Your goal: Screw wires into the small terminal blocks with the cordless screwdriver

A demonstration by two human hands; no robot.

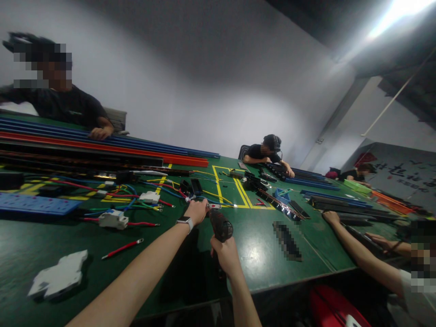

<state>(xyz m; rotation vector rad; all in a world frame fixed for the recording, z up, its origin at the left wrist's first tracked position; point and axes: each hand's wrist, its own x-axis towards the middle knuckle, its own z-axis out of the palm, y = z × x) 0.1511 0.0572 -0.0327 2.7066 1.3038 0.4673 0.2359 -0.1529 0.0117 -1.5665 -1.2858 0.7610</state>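
Observation:
My right hand (pixel 225 255) is wrapped round the grip of a dark cordless drill (pixel 221 225), pointed away from me. At its front end, my left hand (pixel 196 210), with a watch (pixel 185 220) on the wrist, grips a small white circuit breaker (pixel 215 206) with a red mark. The drill's tip seems to meet the breaker, but the contact is too small to make out. Left of my hands lie white circuit breakers (pixel 113 220) wired with red leads, a loose red lead (pixel 123 249) with a metal lug, and a white breaker-shaped piece (pixel 60 274).
A blue socket strip (pixel 37 205) lies at left; long blue and orange rails (pixel 190 161) stretch behind it. Small black parts (pixel 195 186) stand beyond my left hand. A pixelated dark object (pixel 287 240) lies right. A co-worker's arm (pixel 357 247) reaches in; other people sit across the table.

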